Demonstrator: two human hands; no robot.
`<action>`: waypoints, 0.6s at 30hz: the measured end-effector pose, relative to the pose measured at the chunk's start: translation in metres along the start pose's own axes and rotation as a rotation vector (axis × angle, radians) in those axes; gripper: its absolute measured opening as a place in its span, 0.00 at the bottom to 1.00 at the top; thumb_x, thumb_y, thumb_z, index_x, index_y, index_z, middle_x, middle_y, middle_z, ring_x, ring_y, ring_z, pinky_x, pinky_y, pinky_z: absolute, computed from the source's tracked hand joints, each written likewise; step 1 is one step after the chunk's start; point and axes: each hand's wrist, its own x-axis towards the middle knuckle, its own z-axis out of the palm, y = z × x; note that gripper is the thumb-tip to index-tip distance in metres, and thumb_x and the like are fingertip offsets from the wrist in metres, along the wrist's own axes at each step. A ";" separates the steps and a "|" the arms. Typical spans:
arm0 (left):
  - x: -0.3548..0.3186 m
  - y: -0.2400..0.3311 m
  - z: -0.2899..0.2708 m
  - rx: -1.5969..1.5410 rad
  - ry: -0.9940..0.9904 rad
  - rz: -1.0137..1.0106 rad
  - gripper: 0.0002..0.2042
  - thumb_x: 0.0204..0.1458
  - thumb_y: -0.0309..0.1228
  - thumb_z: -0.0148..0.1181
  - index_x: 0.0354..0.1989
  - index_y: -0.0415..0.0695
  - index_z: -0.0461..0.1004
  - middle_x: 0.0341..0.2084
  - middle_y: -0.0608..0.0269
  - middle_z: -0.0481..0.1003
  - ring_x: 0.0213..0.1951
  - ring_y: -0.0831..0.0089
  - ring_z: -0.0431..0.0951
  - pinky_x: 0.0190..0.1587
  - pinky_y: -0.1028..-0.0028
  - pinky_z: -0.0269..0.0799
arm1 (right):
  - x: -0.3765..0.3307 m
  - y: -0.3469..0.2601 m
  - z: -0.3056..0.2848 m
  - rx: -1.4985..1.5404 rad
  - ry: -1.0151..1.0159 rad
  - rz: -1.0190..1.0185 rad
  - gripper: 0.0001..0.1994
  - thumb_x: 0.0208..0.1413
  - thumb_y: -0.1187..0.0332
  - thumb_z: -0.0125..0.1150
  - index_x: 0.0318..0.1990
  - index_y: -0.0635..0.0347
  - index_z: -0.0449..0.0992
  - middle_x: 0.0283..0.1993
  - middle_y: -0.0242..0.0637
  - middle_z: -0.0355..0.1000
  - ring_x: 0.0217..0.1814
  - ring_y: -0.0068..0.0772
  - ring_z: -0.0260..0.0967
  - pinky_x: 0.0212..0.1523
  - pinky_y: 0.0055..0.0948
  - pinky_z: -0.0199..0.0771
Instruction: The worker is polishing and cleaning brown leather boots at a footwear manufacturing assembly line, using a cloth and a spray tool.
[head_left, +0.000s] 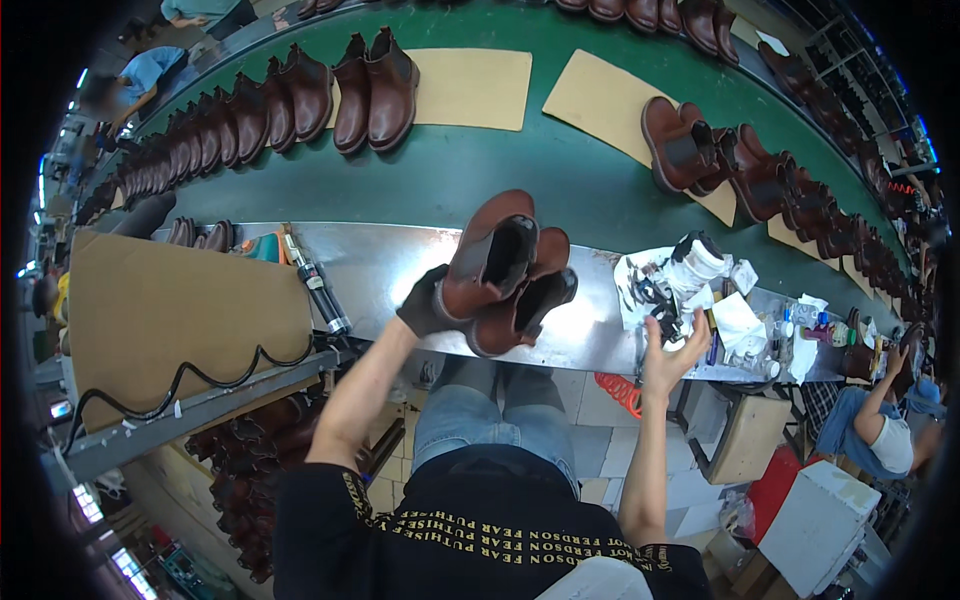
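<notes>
Brown boots (pixel 475 262), two together, are leaning over the middle of the shiny counter (pixel 365 262). They are looking smooth and a little shiny, with dark stretchy sides and wide open tops showing dark insides. The left hand (pixel 425 305), in a dark glove, is gripping them from the left. The bare right hand (pixel 672 365) is holding its thumb and fingers apart, near a smudgy white sheet (pixel 635 268). Farther right, small bottles (pixel 768 369) are sitting together; I cannot tell what is in them.
</notes>
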 end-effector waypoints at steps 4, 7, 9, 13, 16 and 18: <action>0.034 -0.019 -0.053 -1.067 -0.337 -0.273 0.23 0.55 0.36 0.51 0.56 0.37 0.60 0.51 0.54 0.68 0.50 0.67 0.71 0.59 0.67 0.63 | 0.020 -0.135 0.003 0.122 -0.608 -0.836 0.27 0.35 0.71 0.67 0.49 0.62 0.68 0.48 0.38 0.68 0.52 0.36 0.63 0.48 0.35 0.61; 0.070 -0.017 -0.071 -1.149 -0.435 -0.397 0.23 0.57 0.37 0.48 0.57 0.36 0.57 0.51 0.51 0.67 0.48 0.64 0.73 0.56 0.63 0.67 | 0.016 -0.143 0.040 -0.066 -0.631 -0.956 0.16 0.34 0.71 0.62 0.36 0.62 0.74 0.36 0.34 0.69 0.39 0.33 0.67 0.41 0.32 0.61; 0.081 -0.012 -0.074 -1.500 -0.393 -0.519 0.24 0.56 0.40 0.49 0.57 0.37 0.59 0.50 0.51 0.68 0.48 0.63 0.73 0.54 0.62 0.68 | 0.027 -0.155 0.044 -0.016 -0.598 -0.886 0.10 0.33 0.72 0.60 0.28 0.61 0.74 0.27 0.33 0.67 0.31 0.33 0.65 0.36 0.32 0.59; 0.063 0.063 -0.033 -1.585 -0.061 -0.195 0.24 0.57 0.41 0.49 0.57 0.37 0.59 0.50 0.51 0.68 0.48 0.64 0.73 0.54 0.63 0.68 | 0.070 -0.189 0.025 0.142 -0.549 -0.567 0.08 0.39 0.69 0.58 0.15 0.62 0.70 0.17 0.41 0.67 0.22 0.42 0.66 0.34 0.36 0.60; 0.069 0.130 0.004 -1.612 0.305 0.134 0.25 0.57 0.42 0.49 0.56 0.37 0.60 0.49 0.52 0.69 0.48 0.65 0.72 0.54 0.64 0.68 | 0.089 -0.209 0.025 0.050 -0.724 -0.282 0.13 0.42 0.67 0.59 0.13 0.66 0.70 0.16 0.46 0.68 0.19 0.50 0.65 0.30 0.40 0.61; 0.072 0.162 0.011 -1.614 0.517 0.347 0.25 0.57 0.43 0.49 0.56 0.38 0.60 0.49 0.53 0.69 0.49 0.65 0.72 0.53 0.65 0.68 | 0.101 -0.205 0.029 0.070 -0.695 -0.199 0.14 0.47 0.65 0.58 0.16 0.66 0.72 0.18 0.49 0.69 0.21 0.54 0.67 0.29 0.44 0.65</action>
